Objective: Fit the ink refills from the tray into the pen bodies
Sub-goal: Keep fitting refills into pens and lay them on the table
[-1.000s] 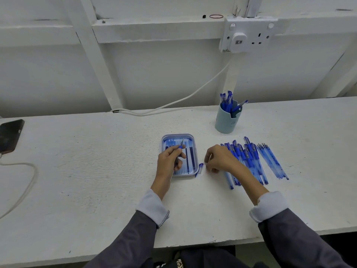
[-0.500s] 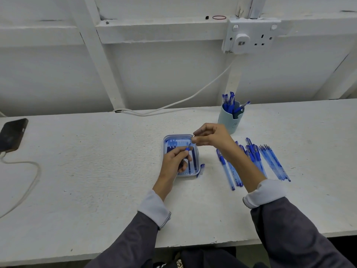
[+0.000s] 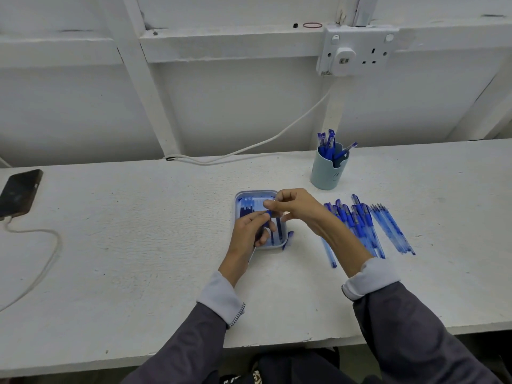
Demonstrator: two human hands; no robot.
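A small blue tray (image 3: 256,194) sits mid-table with several dark ink refills (image 3: 278,231) lying in it. My left hand (image 3: 248,234) is over the tray's near half and grips a thin blue pen part (image 3: 266,216) that points up and away. My right hand (image 3: 297,207) hovers over the tray's far right corner, thumb and forefinger pinched at that part's upper end; what it pinches is too small to tell. A spread of blue pen bodies (image 3: 360,220) lies on the table right of my right forearm.
A loose blue cap (image 3: 288,239) leans at the tray's right edge. A pale green cup (image 3: 326,174) holding several pens stands behind the pile. A black phone (image 3: 19,192) with a white cable (image 3: 47,256) lies far left. A wall socket (image 3: 357,52) is above.
My right hand lifted from the table right of the tray and came over the tray to meet my left hand. My left hand stayed over the tray, holding the blue part.
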